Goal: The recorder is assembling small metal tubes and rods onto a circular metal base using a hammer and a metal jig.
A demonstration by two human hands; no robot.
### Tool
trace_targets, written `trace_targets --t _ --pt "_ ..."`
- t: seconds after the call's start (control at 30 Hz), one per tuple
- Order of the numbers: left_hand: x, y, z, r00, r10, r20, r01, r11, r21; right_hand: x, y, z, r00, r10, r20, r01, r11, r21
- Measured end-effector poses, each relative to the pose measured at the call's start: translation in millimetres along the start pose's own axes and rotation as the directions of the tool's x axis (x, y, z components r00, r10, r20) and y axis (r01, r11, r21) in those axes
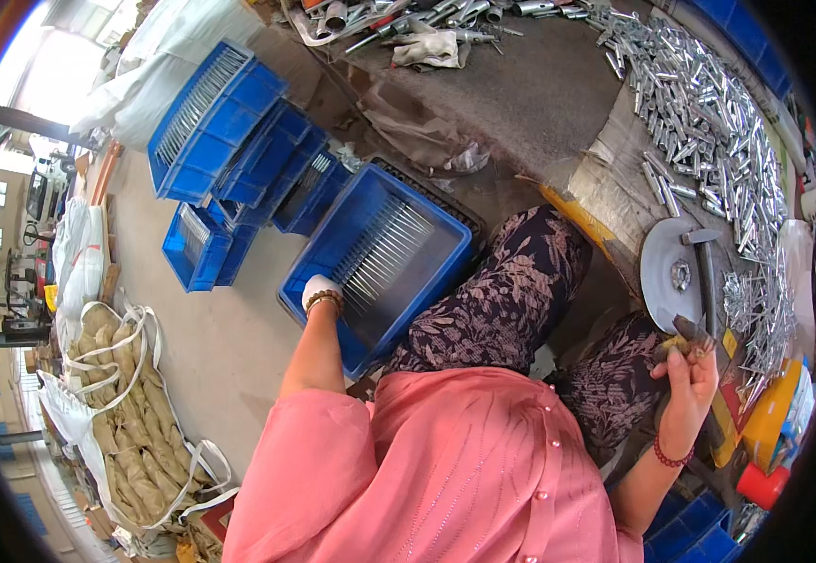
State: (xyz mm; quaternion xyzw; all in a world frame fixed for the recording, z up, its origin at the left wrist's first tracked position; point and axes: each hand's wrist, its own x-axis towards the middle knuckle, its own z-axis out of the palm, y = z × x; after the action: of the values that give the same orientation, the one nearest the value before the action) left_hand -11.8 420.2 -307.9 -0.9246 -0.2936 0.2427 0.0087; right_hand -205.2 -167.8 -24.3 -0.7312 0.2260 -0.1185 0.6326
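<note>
My left hand [320, 288], in a white covering, reaches into a blue plastic crate [431, 289] beside my lap. It is at the near end of a row of thin metal rods [380, 249] laid side by side inside; its fingers are hidden. My right hand [691, 372] is raised over the right side of the bench, thumb and fingers bent together. At its fingertips is a small dark and yellowish piece [678, 340] whose kind I cannot make out. Just beyond lies a hammer [705, 272], its head over a round grey metal disc [668, 272].
A big heap of short metal tubes [699, 122] covers the bench's far right, with thin metal pins [755, 319] nearer. Stacked blue crates [215, 122] stand at the left. A white sack [131, 422] of brown bundles sits on the floor. A glove [427, 47] lies among tools at the back.
</note>
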Motion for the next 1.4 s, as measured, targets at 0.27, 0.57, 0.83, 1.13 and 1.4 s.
trace_targets --t 0.27,0.57,0.83,1.13,1.4 --pt "36.9 -21.3 24.4 0.850 0.377 0.368 -0.523 0.529 0.668 -2.0 -5.3 18.4 0.998 0.060 0.020 -0.060 0.998 0.015" --pt "-58.1 77.2 -124.1 0.751 0.348 -0.561 -0.536 0.818 -0.209 -6.5 -6.3 17.6 0.996 -0.050 0.068 0.051 0.999 -0.011" --pt "-278.1 281.9 -281.2 -0.141 0.731 -0.668 -0.967 -0.247 -0.067 -0.4 -9.6 26.7 0.926 -0.376 0.025 0.373 0.906 -0.201" --pt "-321.1 366.1 -271.6 -0.507 0.802 -0.315 -0.858 -0.437 0.269 -23.5 -29.1 -66.1 0.733 -0.665 -0.142 0.177 0.388 -0.905" --pt "-320.9 365.3 -274.0 -0.472 0.857 -0.208 -0.841 -0.367 0.396 7.1 -9.7 -114.0 0.786 -0.618 -0.005 0.052 0.074 -0.996"
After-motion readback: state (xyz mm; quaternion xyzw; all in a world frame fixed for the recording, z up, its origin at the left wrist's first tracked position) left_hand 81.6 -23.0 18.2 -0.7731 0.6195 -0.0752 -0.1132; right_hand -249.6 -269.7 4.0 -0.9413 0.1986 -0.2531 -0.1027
